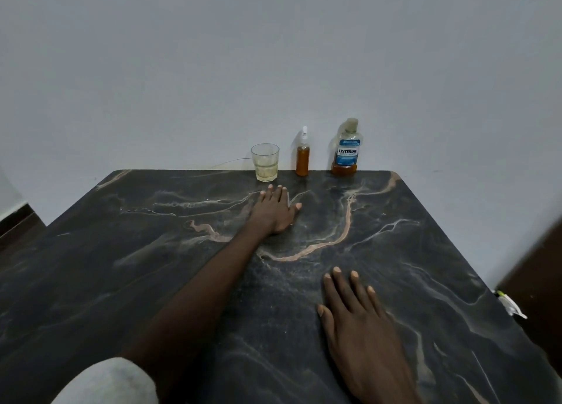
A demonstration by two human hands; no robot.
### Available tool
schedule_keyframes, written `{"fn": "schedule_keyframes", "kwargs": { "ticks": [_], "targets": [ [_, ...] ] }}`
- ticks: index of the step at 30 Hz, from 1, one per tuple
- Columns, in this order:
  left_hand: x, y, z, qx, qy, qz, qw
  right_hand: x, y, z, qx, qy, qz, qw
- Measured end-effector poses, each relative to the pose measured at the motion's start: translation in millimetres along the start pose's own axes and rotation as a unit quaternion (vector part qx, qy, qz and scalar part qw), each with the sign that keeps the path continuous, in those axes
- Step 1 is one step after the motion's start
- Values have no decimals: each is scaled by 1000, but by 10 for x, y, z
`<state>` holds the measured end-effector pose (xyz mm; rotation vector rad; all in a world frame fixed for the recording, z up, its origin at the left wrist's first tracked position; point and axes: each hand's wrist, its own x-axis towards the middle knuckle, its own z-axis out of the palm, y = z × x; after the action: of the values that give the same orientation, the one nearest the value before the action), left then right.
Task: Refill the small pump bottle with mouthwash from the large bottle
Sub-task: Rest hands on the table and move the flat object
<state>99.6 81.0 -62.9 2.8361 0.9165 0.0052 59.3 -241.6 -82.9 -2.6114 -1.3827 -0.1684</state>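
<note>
Table (395, 251): dark top with a marble pattern, pale and pinkish veins; far corners rounded; far edge close to the wall
Wall (273, 53): plain; light grey
Glass (265, 162): clear tumbler; upright at the far edge of the table; pale yellowish liquid in its lower half
Wire (234, 161): thin; runs left of the glass, along the wall
Small object (511, 304): white and yellow-green; at the right table edge; too blurred to name
</note>
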Motion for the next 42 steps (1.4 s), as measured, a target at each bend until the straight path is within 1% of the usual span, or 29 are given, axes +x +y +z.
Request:
{"fn": "schedule_keyframes", "kwargs": {
  "ticks": [3,8,14,19,23,26,34,38,42],
  "targets": [
    [212,385,-7,-6,-14,9,1000,16,7,18,-11,19,-2,1000],
    [485,845,36,-2,-24,35,999,16,16,12,0,23,-3,1000],
    [511,903,69,7,-17,57,998,15,13,27,12,18,-9,1000],
    [410,826,35,10,-20,83,996,-3,32,-39,49,-5,-24,998],
    [82,594,6,5,-14,100,995,-19,14,-95,58,-8,-26,998],
    [-291,330,4,-2,-3,98,995,-21,12,-112,58,-17,-25,998],
    [-1377,-263,86,-4,17,15,1000,-52,8,-111,39,-29,-25,998],
    [-1820,-225,126,-9,28,-11,1000,-56,12,-107,35,-34,-23,999],
    [-2057,-41,131,-13,26,-24,999,-57,17,-124,41,-33,-23,998]
  ]
}}
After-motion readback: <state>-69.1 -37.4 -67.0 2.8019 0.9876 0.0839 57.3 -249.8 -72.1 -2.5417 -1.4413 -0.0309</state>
